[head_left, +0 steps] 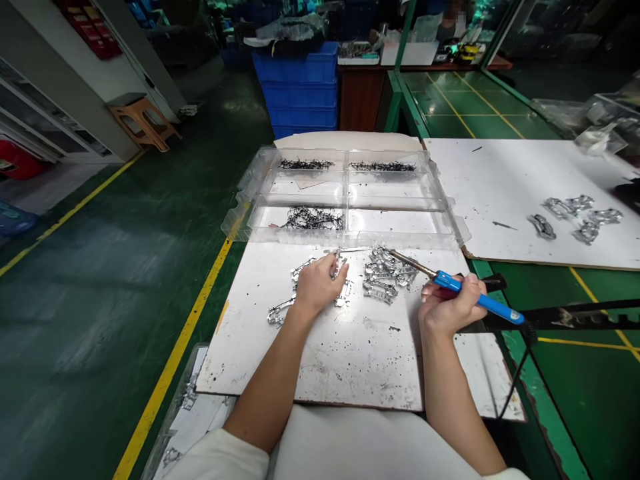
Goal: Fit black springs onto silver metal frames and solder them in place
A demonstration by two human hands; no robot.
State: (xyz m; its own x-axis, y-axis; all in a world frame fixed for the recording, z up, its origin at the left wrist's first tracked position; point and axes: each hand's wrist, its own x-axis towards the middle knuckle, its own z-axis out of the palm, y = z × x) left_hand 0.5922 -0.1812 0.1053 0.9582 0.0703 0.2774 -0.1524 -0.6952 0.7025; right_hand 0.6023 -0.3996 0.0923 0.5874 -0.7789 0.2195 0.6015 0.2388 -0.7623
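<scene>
My right hand [450,307] grips a soldering iron [450,283] by its blue handle. The iron's metal tip points left, over a pile of small chrome-coloured parts [383,273]. My left hand [320,283] is closed with thumb and forefinger together at the near edge of the clear plastic tray [347,200]. What it pinches is too small to make out; a thin metal strip [357,250] lies just beyond the fingertips. More chrome-coloured parts [281,312] lie beside and partly under the left hand.
Black thin wiry pieces [313,219] fill several tray compartments. On the white board at right [500,187] are more chrome-coloured parts [587,230]. A dark stand arm [575,315] and the iron's cable [517,380] are near my right hand. Blue crates [300,87] stand behind.
</scene>
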